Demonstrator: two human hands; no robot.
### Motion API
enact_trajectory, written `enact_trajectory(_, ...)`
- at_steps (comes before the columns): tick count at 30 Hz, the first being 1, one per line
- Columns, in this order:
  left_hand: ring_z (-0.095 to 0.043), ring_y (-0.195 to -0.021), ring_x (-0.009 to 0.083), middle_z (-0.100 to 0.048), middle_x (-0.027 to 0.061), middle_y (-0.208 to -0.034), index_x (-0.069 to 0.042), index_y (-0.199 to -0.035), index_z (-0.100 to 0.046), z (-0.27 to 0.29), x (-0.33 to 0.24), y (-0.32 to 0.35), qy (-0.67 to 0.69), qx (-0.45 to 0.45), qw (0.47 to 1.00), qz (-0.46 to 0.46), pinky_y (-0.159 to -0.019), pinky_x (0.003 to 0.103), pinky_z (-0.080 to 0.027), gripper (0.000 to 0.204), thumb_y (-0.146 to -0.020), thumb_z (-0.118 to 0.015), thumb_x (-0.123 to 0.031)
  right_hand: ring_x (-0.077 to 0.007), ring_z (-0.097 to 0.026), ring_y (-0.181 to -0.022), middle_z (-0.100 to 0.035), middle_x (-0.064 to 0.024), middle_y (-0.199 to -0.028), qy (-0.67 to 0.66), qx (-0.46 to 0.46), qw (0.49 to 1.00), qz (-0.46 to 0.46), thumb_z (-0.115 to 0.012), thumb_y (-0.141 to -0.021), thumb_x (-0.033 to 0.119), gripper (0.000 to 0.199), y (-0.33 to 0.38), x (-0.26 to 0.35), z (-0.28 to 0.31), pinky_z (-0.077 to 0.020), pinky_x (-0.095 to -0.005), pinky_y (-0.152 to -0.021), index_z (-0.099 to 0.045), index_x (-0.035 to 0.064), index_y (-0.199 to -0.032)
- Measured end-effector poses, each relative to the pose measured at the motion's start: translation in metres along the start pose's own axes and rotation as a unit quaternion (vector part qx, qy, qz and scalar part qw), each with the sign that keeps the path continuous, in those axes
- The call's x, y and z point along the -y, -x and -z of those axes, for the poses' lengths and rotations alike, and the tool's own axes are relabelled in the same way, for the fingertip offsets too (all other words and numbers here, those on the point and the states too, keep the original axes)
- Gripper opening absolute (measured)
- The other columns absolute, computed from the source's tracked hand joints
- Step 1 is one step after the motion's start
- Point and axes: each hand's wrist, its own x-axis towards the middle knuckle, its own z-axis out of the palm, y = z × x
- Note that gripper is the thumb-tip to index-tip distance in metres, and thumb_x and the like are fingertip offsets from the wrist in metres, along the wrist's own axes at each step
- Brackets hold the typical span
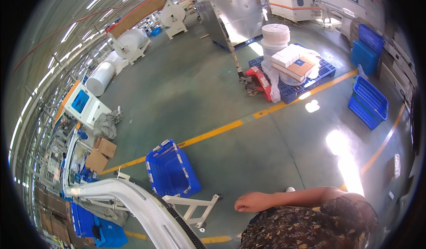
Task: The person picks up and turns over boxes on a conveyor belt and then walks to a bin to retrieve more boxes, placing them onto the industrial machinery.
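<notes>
My right hand point(248, 202) hangs in front of my body, its forearm coming in from the right below a dark floral sleeve. Its fingers are curled together, and no object shows in them. To its left, apart from it, are the white frame legs point(195, 207) of a curved white conveyor point(128, 191). Beyond those legs a blue plastic basket point(171, 169), with pale tape on its rim, stands on the floor. I do not see my left hand.
A blue pallet point(310, 84) carries white rolls and boxes, with a red pallet jack point(262, 82) at its side. Another blue basket point(368, 101) stands at the right. Cardboard boxes point(101, 155) and blue bins point(108, 232) lie left. Yellow lines point(213, 133) cross the floor.
</notes>
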Motion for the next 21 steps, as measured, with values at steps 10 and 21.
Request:
enact_trajectory(10, -0.062, -0.085, 0.0383, -0.066, 0.0202, -0.097, -0.002, -0.098, -0.066, 0.018, -0.064, 0.029, -0.125, -0.178, 0.975, -0.048, -0.079, 0.046, -0.049, 0.038, -0.066, -0.08, -0.019, -0.0339, -0.058, -0.097, -0.058, -0.0133, -0.103, 0.015, 0.192, 0.98, 0.041, -0.049, -0.095, 0.025, 0.021, 0.034, -0.03, 0.023, -0.0468, -0.0445, -0.08, -0.054, 0.009, -0.108)
enact_trajectory(21, -0.055, -0.098, 0.0407, -0.065, 0.0167, -0.092, -0.006, -0.092, -0.067, -0.021, -0.037, 0.014, -0.04, -0.306, 0.948, -0.08, -0.085, 0.053, -0.043, 0.038, -0.07, -0.08, -0.034, -0.0355, -0.058, -0.099, -0.059, -0.0144, -0.107, 0.018, 0.154, 0.988, 0.009, -0.05, -0.094, 0.024, 0.023, 0.062, -0.034, 0.051, -0.0462, -0.0459, -0.081, -0.054, 0.008, -0.11)
